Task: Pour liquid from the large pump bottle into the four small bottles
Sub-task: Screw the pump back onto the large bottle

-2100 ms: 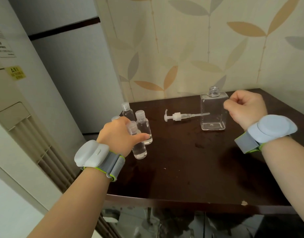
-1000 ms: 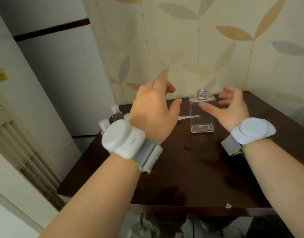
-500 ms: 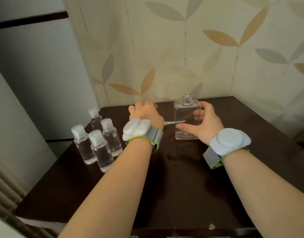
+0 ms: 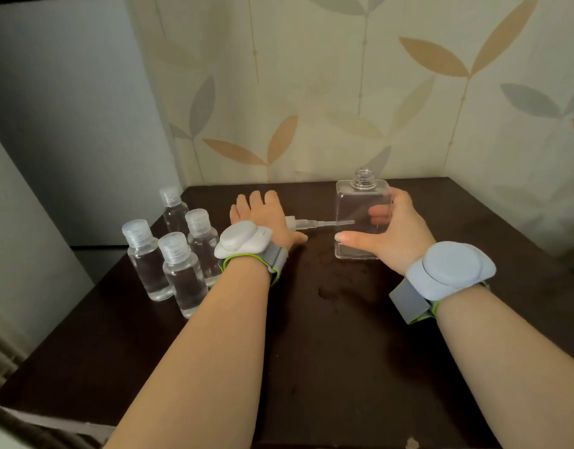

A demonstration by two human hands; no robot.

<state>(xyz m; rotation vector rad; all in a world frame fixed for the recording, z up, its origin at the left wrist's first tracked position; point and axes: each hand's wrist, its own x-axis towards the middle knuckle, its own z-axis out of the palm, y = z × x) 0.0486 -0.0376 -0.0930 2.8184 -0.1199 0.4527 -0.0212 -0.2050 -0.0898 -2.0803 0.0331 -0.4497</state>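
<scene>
dark wooden table (image 4: 344,367), leaf-patterned wallpaper (image 4: 311,92), wrist-worn devices (image 4: 454,270)

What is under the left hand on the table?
The left hand covers the pump head; its tube pokes out toward the big bottle. Whatever else lies beneath is hidden.

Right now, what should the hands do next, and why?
Probably lift the pump and fit it back on the large bottle. That bottle looks nearly empty, the four small bottles look filled and capped, the left hand rests on the pump, and the right hand steadies the bottle.
</scene>
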